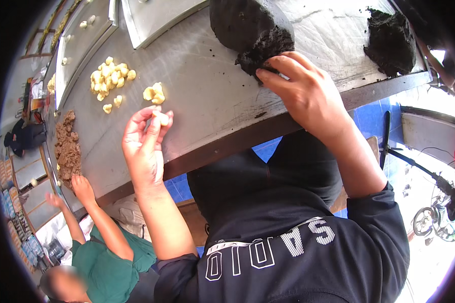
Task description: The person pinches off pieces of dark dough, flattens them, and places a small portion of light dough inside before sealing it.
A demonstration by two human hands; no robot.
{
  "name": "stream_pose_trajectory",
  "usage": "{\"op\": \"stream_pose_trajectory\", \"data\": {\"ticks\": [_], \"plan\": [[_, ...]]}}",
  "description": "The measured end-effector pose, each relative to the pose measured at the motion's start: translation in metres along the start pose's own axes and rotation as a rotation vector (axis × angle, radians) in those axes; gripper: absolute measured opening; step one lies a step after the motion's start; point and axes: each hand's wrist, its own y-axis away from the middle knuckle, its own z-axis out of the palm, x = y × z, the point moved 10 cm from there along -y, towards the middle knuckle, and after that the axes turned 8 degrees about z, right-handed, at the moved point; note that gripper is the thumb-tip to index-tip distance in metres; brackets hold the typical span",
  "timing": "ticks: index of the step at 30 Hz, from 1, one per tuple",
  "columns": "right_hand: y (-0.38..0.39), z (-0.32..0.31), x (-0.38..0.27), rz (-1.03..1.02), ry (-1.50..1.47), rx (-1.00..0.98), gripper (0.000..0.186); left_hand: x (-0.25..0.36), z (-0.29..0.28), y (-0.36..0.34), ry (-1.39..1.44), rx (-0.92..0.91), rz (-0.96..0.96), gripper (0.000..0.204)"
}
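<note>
My left hand (147, 144) pinches a small pale yellow piece (161, 118) just over the near edge of the metal table (197, 101). Above it lie a small group of similar pieces (154, 93) and, farther left, a larger loose pile (111, 77). My right hand (303, 93) has its fingertips bent into the crumbly front of a large black dough lump (245, 22); whether a pinch of it is between the fingers is hidden.
A second black lump (389, 43) sits at the right, metal trays (83, 50) at the back left, and brown dough (68, 144) at the left. A co-worker in a green shirt (114, 252) reaches to that dough. A wheeled vehicle (435, 219) stands beyond at right.
</note>
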Motion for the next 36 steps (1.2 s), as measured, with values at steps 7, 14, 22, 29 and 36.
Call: {"op": "stream_pose_trajectory", "data": {"ticks": [7, 14, 22, 29, 36], "plan": [[-0.008, -0.01, 0.017, 0.054, -0.208, -0.154, 0.021, 0.037, 0.001, -0.004, -0.299, -0.04, 0.24, 0.025], [0.017, -0.006, 0.026, 0.107, -0.241, -0.072, 0.04, 0.109, 0.036, -0.09, -1.057, -0.009, 0.828, 0.03], [0.004, -0.011, 0.017, 0.011, -0.098, -0.039, 0.043, 0.088, 0.094, -0.349, -1.757, -0.165, 0.788, 0.053], [0.002, -0.021, 0.016, -0.055, -0.205, -0.05, 0.019, 0.087, 0.094, -0.348, -1.816, -0.1, 0.579, 0.056], [0.011, -0.021, 0.023, -0.001, -0.273, 0.046, 0.031, 0.08, 0.087, -0.126, -0.292, -0.324, 0.348, 0.043]]}}
